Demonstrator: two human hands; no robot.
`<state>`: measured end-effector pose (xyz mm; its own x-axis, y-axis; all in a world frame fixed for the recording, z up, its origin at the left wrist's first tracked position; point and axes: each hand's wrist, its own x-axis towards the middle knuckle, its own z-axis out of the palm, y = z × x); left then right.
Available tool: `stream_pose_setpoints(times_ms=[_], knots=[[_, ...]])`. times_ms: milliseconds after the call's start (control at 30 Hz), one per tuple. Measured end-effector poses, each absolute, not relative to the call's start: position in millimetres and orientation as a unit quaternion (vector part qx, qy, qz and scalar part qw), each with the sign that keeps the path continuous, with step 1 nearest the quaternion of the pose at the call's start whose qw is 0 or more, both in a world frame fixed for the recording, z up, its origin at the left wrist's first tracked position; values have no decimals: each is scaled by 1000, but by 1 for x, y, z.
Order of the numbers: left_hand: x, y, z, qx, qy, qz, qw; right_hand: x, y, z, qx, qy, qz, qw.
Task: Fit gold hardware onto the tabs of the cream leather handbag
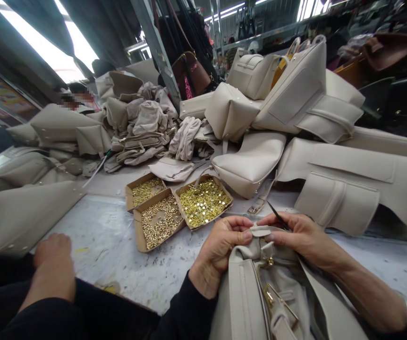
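A beige handbag (246, 293) is close in front of me, its top open, with gold-coloured metal fittings and lining visible inside. My left hand (217, 250) pinches a small beige leather tab (261, 231) at the bag's upper edge between thumb and fingers. From the other side my right hand (301, 238) grips the same tab with thumb and forefinger. A thin, dark, pointed tool (277, 213) sticks out from the right hand's fingers; the rest of it is hidden in the hand. Both hands nearly meet at the tab.
Beyond my hands stand cardboard trays of gold rivet-like pieces (203, 200), small gold studs (161, 222) and more gold pieces (147, 191). Beige bags (249, 163) and bag parts (345, 165) are heaped behind. At left, another person's hand (53, 257) rests near a beige panel (22, 217).
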<state>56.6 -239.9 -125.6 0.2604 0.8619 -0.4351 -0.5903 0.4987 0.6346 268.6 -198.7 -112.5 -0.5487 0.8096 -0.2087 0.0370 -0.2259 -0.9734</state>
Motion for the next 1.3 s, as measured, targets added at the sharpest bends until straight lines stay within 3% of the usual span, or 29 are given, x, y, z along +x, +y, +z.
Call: stream_pose_setpoints(times_ms=[233, 500, 600, 767, 867, 1000, 1200, 1300], knots=[[57, -239, -126, 187, 399, 473, 763, 267, -197, -119, -400, -515, 708, 272], [46, -246, -103, 335, 474, 416, 700, 262, -206, -110, -416, -608, 606, 302], [46, -253, -81, 475, 551, 385, 567, 261, -210, -106, -416, -630, 574, 316], [62, -287, -17, 746, 592, 270, 144, 262, -216, -103, -415, -653, 527, 351], [80, -307, 9, 790, 568, 224, 47, 262, -225, -102, -428, -658, 483, 388], [94, -307, -3, 755, 608, 241, 43, 264, -235, -101, -428, -630, 470, 445], [83, -279, -53, 574, 669, 364, 302, 266, -236, -109, -433, -576, 542, 434], [84, -276, -56, 591, 671, 361, 265, 264, -234, -112, -434, -565, 560, 423]])
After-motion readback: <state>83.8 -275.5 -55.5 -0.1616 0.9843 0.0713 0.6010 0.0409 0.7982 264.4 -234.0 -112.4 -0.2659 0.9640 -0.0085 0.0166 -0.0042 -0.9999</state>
